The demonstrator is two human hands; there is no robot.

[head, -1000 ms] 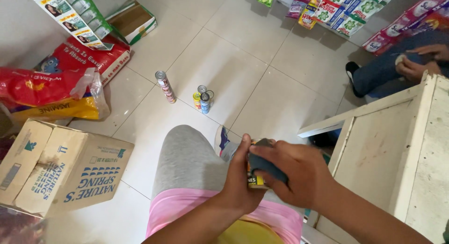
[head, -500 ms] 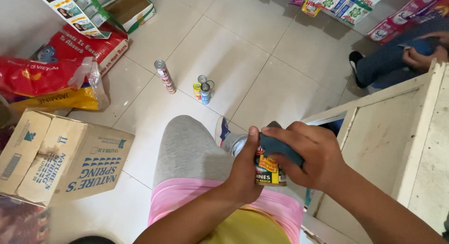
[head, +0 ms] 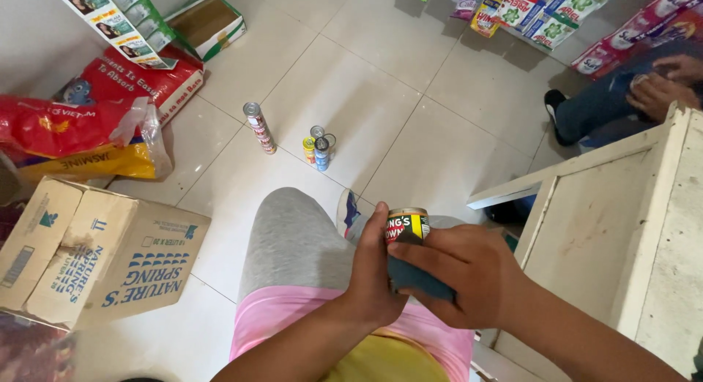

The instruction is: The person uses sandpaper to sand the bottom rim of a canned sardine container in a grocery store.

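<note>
My left hand (head: 372, 273) grips a small tin can (head: 407, 225) with a yellow, red and black label, held above my lap. My right hand (head: 469, 278) presses a dark blue cloth (head: 416, 279) against the can's lower side. Both hands hover over my knee in grey trousers (head: 293, 243), and the can's metal top faces up. On the floor tiles ahead stands a tall stack of cans (head: 258, 128). A cluster of small cans (head: 318, 147) stands to the right of that stack.
A cardboard box (head: 95, 254) lies at my left, with red and yellow sacks (head: 80, 133) behind it. A white wooden shelf unit (head: 622, 235) stands at my right. Another person's legs and hands (head: 630, 89) are at the far right, near hanging packets (head: 542, 16).
The can has risen and turned upright in my hands, its label now facing me. The cloth has slid from over the can's top to its lower side.
</note>
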